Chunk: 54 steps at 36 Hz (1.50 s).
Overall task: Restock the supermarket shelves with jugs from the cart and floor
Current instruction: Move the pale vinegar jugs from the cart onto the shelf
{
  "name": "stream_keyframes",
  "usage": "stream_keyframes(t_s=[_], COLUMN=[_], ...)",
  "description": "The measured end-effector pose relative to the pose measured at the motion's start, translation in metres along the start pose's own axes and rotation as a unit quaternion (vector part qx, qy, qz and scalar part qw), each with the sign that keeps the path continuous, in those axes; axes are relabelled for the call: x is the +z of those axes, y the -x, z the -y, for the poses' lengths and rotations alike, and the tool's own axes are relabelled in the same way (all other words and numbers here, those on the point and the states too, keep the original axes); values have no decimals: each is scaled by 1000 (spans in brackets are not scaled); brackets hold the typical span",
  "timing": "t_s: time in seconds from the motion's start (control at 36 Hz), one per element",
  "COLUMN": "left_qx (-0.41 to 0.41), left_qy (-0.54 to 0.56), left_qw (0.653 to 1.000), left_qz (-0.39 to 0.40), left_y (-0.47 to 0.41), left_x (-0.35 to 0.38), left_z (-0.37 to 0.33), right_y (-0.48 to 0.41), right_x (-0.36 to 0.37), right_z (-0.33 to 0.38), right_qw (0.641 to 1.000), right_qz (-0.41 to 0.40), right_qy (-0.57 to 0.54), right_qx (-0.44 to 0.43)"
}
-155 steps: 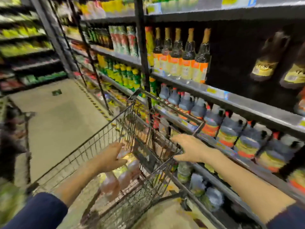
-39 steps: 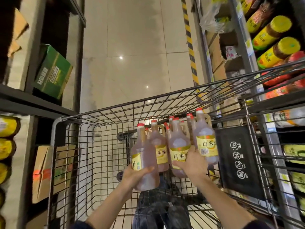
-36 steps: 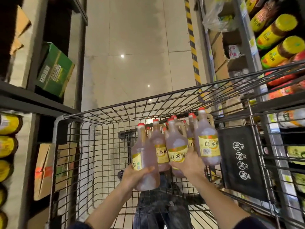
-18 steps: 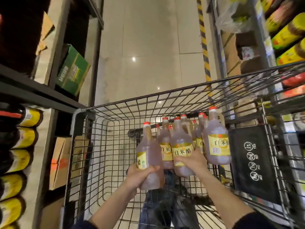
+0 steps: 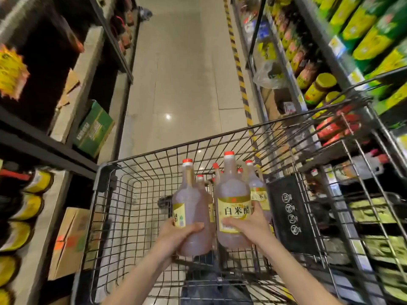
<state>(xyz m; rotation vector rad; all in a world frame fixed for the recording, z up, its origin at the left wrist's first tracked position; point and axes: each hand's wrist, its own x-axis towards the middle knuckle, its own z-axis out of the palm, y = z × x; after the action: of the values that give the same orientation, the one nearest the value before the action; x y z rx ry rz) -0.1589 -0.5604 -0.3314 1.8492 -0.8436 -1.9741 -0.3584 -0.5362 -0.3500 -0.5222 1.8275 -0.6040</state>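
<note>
Two pale pinkish jugs with red caps and yellow labels are held up inside the wire cart [image 5: 123, 194]. My left hand [image 5: 176, 235] grips the lower body of the left jug [image 5: 191, 208]. My right hand [image 5: 248, 227] grips the right jug [image 5: 231, 203] across its yellow label. Both jugs are upright. Several more jugs [image 5: 256, 186] of the same kind stand behind them in the cart, partly hidden.
Dark shelves [image 5: 39, 148] with yellow-labelled bottles and cardboard boxes [image 5: 70, 241] line the left. A green box [image 5: 94, 128] sits on a left shelf. Shelving on the right [image 5: 330, 62] holds green and yellow packs and jars. The tiled aisle floor [image 5: 180, 73] runs ahead.
Both hands have lifted their jugs higher, above the others in the cart. The right hand now holds one jug clear of the group. The view has tilted up the aisle.
</note>
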Motion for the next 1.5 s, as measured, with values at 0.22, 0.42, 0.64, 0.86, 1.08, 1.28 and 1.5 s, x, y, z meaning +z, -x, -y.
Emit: stream_keyframes(t_s=[0.22,0.42,0.64,0.86,1.08,1.28,1.5], left_qx=[93,177,274,312,372,417,444], left_qy=[-95,-211,-294,-325,-335,-328,-273], left_qw=[990,956,892,827,752,691,654], left_qz=[42,103,206,335,428,491,548], left_y=[35,61,123,177,239,301,357], left_x=[15,37,65,119,186,253,325], left_z=[-49,-84,-103,-98,-72,-30,17], right_y=[67,133,219,304,376,437,484], right_x=[-41,-67,-76,-89,-116,-151,-200], right_z=[28,26,7,-26,-75,-129,-182], right_qw=[993,961,897,822,741,670,625], right_qz=[-65,-188,-344,-471,-577,-654,-708], right_qy=[-56,-147,-220,-257,-283,-301,-284], right_qx=[-85,-140,-169,-192,-192,-180,-165])
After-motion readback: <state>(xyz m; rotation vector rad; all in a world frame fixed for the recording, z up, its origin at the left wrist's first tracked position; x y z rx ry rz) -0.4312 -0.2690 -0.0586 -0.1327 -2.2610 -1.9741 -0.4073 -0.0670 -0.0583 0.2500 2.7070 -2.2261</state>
